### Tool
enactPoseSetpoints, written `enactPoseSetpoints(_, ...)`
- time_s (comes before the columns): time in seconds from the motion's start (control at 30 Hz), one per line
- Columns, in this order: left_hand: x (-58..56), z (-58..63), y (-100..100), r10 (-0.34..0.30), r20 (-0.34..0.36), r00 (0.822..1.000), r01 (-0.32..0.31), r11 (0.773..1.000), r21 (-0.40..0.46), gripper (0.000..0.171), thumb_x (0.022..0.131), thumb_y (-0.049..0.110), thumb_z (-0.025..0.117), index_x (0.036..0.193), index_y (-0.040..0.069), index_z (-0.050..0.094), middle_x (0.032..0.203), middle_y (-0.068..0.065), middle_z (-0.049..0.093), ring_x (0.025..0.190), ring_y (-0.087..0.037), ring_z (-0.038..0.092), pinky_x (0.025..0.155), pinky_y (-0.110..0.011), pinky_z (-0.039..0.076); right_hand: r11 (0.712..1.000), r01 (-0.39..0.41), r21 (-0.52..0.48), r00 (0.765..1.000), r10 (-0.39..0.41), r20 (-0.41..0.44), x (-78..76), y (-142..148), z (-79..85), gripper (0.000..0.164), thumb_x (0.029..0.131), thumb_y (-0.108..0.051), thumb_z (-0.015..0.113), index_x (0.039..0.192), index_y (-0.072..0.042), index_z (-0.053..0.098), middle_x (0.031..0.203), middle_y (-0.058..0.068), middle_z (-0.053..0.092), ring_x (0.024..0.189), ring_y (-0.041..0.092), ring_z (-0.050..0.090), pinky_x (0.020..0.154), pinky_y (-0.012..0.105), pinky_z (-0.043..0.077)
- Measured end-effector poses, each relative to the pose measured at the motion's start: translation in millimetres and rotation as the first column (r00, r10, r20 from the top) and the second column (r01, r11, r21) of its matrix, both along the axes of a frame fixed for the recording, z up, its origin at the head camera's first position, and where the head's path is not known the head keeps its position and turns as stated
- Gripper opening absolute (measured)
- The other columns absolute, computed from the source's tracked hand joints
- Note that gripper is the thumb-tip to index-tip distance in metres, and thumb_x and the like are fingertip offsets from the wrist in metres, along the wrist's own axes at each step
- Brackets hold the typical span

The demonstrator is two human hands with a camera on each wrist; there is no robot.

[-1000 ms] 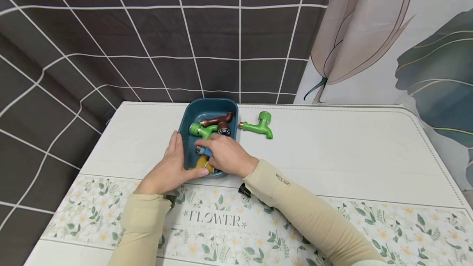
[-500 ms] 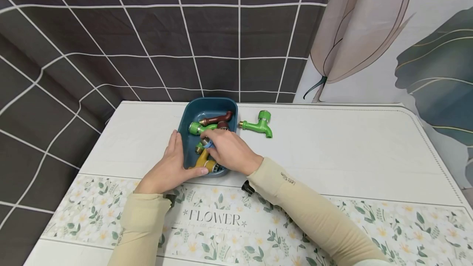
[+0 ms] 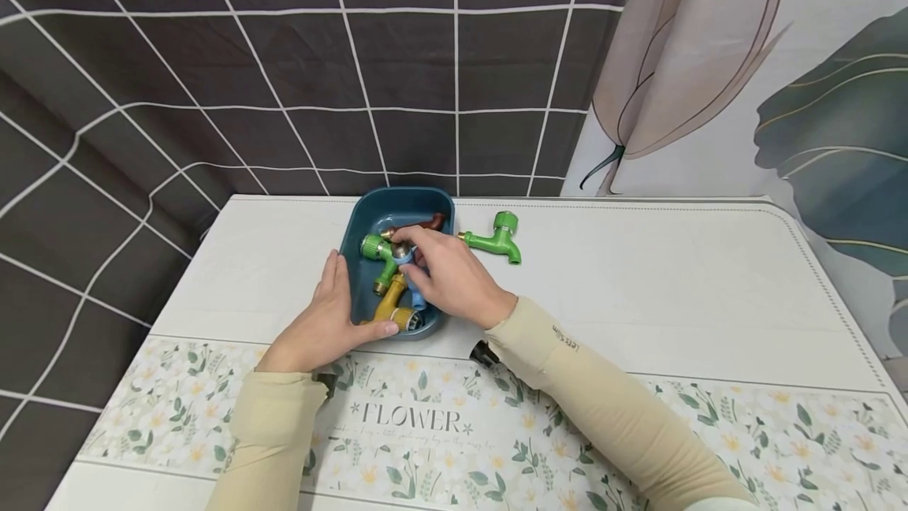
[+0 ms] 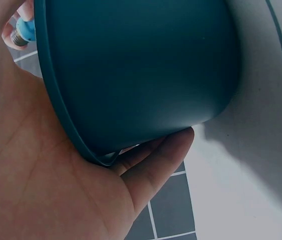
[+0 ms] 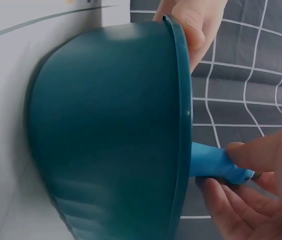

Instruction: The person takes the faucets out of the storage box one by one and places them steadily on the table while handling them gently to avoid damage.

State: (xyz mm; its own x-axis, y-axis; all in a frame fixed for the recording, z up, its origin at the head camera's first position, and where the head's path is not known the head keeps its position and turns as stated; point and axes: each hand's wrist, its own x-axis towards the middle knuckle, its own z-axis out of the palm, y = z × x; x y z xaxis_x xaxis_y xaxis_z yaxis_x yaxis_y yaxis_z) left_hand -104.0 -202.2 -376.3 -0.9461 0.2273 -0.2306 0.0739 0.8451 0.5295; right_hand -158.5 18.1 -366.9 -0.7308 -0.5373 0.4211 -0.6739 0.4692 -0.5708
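Observation:
A dark teal bin [image 3: 363,218] holds several faucets. My left hand [image 3: 315,330] lies against its near left corner, fingers straight along the outer wall and thumb over the front rim. My right hand [image 3: 457,276] pinches a light blue faucet [image 5: 208,161] by its upper end, around the threaded metal; the lower end hangs below the rim inside the bin. Beside it lie a green faucet [image 3: 374,247] at the left and a yellow faucet [image 3: 387,307] near the front. A brown faucet [image 3: 437,221], at the back, is partly hidden behind my right hand.
Another green faucet [image 3: 499,241] lies on the white tabletop just right of the bin. A dark tiled-pattern cloth [image 3: 397,61] hangs close behind the table, with a leaf-print cloth [image 3: 691,85] at the back right.
My right hand has lifted the blue faucet, turning it more upright and shifting it slightly back and right. The yellow and left green faucets show more fully. My left hand stays put.

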Motion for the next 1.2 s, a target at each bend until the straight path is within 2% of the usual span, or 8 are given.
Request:
enactPoseSetpoints(0.13,-0.5,-1.0,1.0,0.005,0.008,1.0,-0.005,1.0,-0.001,0.132,0.084,0.065,0.07,0.153,-0.011,-0.013,0.163,-0.025,-0.02,0.151,-0.042,-0.004,0.114,-0.058,0.028,0.999,-0.002,-0.041,1.0,0.003,0.019,0.6,1.0,1.0,0.036,0.095,-0.008,0.07,0.129,-0.003,0.06,0.12,0.008,0.067,0.087,0.012,0.068,0.075,0.023,0.054)
enactPoseSetpoints(0.3,-0.1,0.0,1.1,0.006,0.014,1.0,-0.006,1.0,-0.005,0.133,0.083,0.066,0.07,0.153,-0.011,-0.013,0.163,-0.025,-0.02,0.151,-0.042,-0.006,0.114,-0.059,0.027,0.996,0.001,-0.086,0.999,0.002,0.039,2.5,2.7,3.4,0.037,0.095,-0.006,0.069,0.129,0.0,0.057,0.115,0.01,0.067,0.089,0.014,0.07,0.078,0.023,0.055)
enactPoseSetpoints(0.43,0.7,1.4,-0.3,0.004,0.019,1.0,-0.004,1.0,-0.018,0.132,0.084,0.067,0.068,0.153,-0.01,-0.013,0.163,-0.024,-0.021,0.151,-0.041,-0.007,0.114,-0.059,0.027,0.993,-0.012,-0.117,0.999,0.015,0.029,3.2,5.0,3.9,0.036,0.094,-0.004,0.068,0.128,0.001,0.057,0.116,0.011,0.066,0.09,0.015,0.07,0.08,0.022,0.055)
enactPoseSetpoints(0.57,1.6,2.0,-1.7,0.007,0.021,1.0,-0.006,1.0,-0.025,0.133,0.084,0.069,0.067,0.153,-0.01,-0.014,0.163,-0.024,-0.022,0.151,-0.043,-0.006,0.114,-0.059,0.027,0.991,-0.019,-0.131,1.0,0.02,0.004,2.9,9.0,3.0,0.035,0.096,-0.004,0.066,0.13,-0.003,0.061,0.12,0.009,0.065,0.092,0.016,0.069,0.08,0.026,0.057)
enactPoseSetpoints(0.67,1.7,1.8,-2.1,0.009,0.02,1.0,-0.008,1.0,-0.027,0.133,0.083,0.069,0.067,0.153,-0.009,-0.014,0.163,-0.023,-0.022,0.151,-0.043,-0.005,0.114,-0.059,0.027,0.991,-0.009,-0.131,1.0,0.007,-0.013,2.1,13.2,1.7,0.034,0.096,-0.006,0.066,0.13,-0.007,0.065,0.117,0.007,0.065,0.091,0.015,0.068,0.08,0.026,0.057)
enactPoseSetpoints(0.8,1.5,1.1,-1.9,0.006,0.018,1.0,-0.006,1.0,-0.023,0.133,0.084,0.068,0.068,0.154,-0.009,-0.014,0.163,-0.024,-0.022,0.151,-0.044,-0.004,0.114,-0.059,0.027,0.989,0.02,-0.146,0.999,-0.024,-0.027,1.1,19.5,0.0,0.029,0.095,-0.005,0.068,0.124,-0.005,0.066,0.117,0.008,0.063,0.09,0.014,0.064,0.08,0.021,0.055)
enactPoseSetpoints(1.03,1.6,0.8,-1.2,0.01,0.024,1.0,-0.009,1.0,-0.02,0.133,0.083,0.069,0.068,0.154,-0.009,-0.014,0.163,-0.024,-0.021,0.151,-0.044,-0.004,0.114,-0.06,0.026,0.978,0.036,-0.206,0.999,-0.037,-0.001,0.7,27.0,-1.0,0.026,0.094,0.0,0.067,0.119,-0.001,0.061,0.114,0.011,0.058,0.09,0.016,0.056,0.079,0.018,0.054)
enactPoseSetpoints(1.2,1.4,1.1,-0.3,0.009,0.025,1.0,-0.009,1.0,-0.016,0.133,0.083,0.068,0.068,0.154,-0.009,-0.014,0.163,-0.023,-0.021,0.151,-0.043,-0.005,0.115,-0.059,0.025,0.972,0.066,-0.227,0.998,-0.059,0.035,1.3,30.9,0.4,0.026,0.094,0.001,0.066,0.119,0.0,0.059,0.116,0.013,0.059,0.091,0.018,0.058,0.079,0.019,0.055)
